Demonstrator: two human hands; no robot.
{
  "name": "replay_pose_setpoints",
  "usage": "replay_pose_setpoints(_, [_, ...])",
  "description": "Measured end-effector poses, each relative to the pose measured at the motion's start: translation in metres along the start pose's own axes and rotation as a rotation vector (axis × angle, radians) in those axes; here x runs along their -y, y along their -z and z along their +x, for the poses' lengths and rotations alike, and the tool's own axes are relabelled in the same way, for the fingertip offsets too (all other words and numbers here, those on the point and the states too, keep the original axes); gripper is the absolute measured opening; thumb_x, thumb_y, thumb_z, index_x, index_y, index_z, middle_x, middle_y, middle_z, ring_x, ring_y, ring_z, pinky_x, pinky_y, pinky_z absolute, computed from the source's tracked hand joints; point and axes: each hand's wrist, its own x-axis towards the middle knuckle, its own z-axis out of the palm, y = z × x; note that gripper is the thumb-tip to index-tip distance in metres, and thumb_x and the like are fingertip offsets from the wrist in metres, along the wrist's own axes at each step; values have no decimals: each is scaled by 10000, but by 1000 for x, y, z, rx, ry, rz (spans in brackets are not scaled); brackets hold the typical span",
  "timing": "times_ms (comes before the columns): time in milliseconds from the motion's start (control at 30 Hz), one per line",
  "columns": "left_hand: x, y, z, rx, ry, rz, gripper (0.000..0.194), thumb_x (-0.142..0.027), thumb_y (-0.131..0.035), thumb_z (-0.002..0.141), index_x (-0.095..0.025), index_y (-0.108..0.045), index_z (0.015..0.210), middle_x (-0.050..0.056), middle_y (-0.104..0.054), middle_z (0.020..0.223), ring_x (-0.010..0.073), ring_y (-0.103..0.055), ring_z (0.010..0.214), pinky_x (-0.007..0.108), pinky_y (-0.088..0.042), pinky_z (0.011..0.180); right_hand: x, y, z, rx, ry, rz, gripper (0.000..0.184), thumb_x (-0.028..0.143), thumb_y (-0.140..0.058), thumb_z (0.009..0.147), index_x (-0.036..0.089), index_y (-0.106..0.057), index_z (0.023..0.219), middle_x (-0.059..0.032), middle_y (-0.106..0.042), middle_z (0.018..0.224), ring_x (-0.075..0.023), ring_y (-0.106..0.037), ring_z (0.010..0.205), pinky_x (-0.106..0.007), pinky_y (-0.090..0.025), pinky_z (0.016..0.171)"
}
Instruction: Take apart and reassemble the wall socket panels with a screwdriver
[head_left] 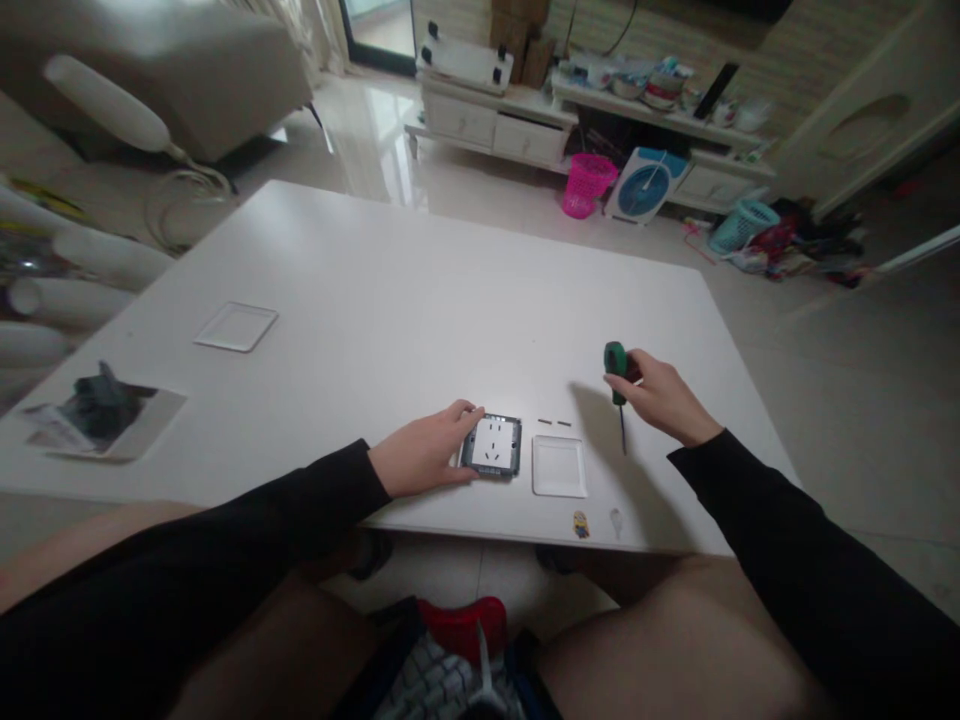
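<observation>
A wall socket [493, 445] with a white face and dark frame lies on the white table [420, 300]. My left hand [431, 447] grips its left side between thumb and fingers. Above the table on the right, my right hand [660, 393] is closed around a green-handled screwdriver [616, 375], its shaft pointing down. Just right of the socket lies a square white cover frame [559, 467]. Two small dark screws [553, 422] lie side by side above that frame.
Near the front edge are a small yellow cartoon figure [580, 525] and a small pale item [616, 522]. Another white frame [237, 327] lies at the left, with a dark plastic bundle [105, 402] on paper. A pink basket [589, 184] and blue fan [645, 186] stand on the floor beyond.
</observation>
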Motion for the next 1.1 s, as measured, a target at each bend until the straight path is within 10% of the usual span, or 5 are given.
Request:
replay_pose_setpoints(300, [2,-1,-1,-12,-11,-13,797,-427,-732,862,-152,-374,1520,199,-497,1485,324,-674,1159,426,-546,1007,11,6,-7,-292,-7,614,292,422,-767,820,233,-584,946,-32,-665,915,-224,-679,806,-390,-636,658])
replay_pose_setpoints(1100, [-2,0,0,33,46,-10,821,-429,-719,868,-130,-346,1536,206,-462,1522,330,-662,1194,435,-531,1048,18,1,-11,-271,41,639,308,420,-788,817,231,-589,957,-25,-667,916,-217,-689,813,-392,-648,663])
